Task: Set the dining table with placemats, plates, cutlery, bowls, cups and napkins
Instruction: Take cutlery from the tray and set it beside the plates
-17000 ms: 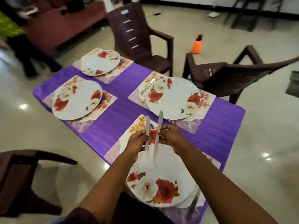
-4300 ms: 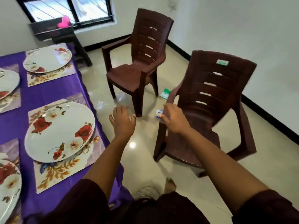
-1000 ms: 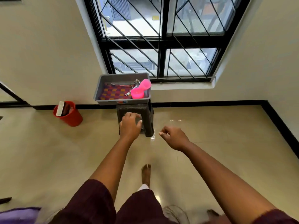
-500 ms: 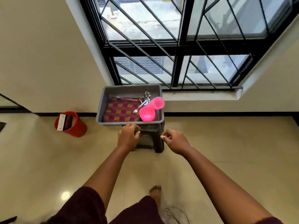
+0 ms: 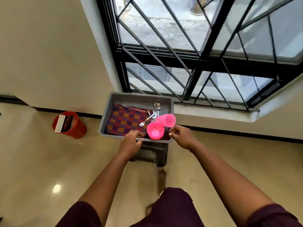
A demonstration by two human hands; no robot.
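Observation:
A grey tub stands on a dark stool under the window. Inside lie folded checkered napkins, a bunch of metal forks and spoons and two pink cups: one on its side, the other with its mouth towards me. My left hand is at the tub's near rim, its fingers reaching over the edge. At the tub's near right corner is my right hand, fingers loosely curled beside the pink cup and holding nothing.
A red bin with a white box in it stands on the floor left of the stool. A barred window and its sill fill the wall behind. Glossy beige floor spreads around me.
I have stepped closer to the tub. Both hands moved forward from in front of the stool to the tub's near rim.

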